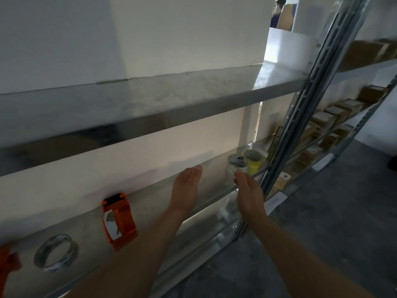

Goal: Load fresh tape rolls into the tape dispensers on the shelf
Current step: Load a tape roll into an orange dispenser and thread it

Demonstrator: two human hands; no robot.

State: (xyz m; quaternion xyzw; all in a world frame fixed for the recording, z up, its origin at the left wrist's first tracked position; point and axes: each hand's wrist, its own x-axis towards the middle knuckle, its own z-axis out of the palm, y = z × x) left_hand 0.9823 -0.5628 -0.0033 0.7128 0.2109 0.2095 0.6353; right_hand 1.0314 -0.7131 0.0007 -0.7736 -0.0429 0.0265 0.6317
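- The person stands before a metal shelf (150, 207), with both bare arms stretched toward its right end.
- The left hand (185, 186) is over the shelf, palm turned inward. Its fingers are straight and pressed together, and they hold nothing.
- The right hand (250, 194) is lower and more to the right. Its fingers are loosely bent and close together, and their tips are at the near side of the clear roll (237, 163). The view is blurred there, so it is not possible to tell if they already touch it.
- The clear roll is at the right end of the shelf, and a yellow roll (254, 161) is just beside it on the right.
- The dispenser (119, 220) is orange and stands well apart to the left. Part of a second dispenser (8, 263) shows at the left edge of the view, and a flat roll (56, 252) lies between the two.
- The step in hand seems to be to take a fresh roll from the right end.
- To do it well, the right hand should probably close on the clear roll only, thumb on one side and fingers on the other. In this way the yellow roll is not pushed along or off the shelf.
- The left hand is free and could steady the dispenser afterward, because it looks light and may slide on the smooth metal.
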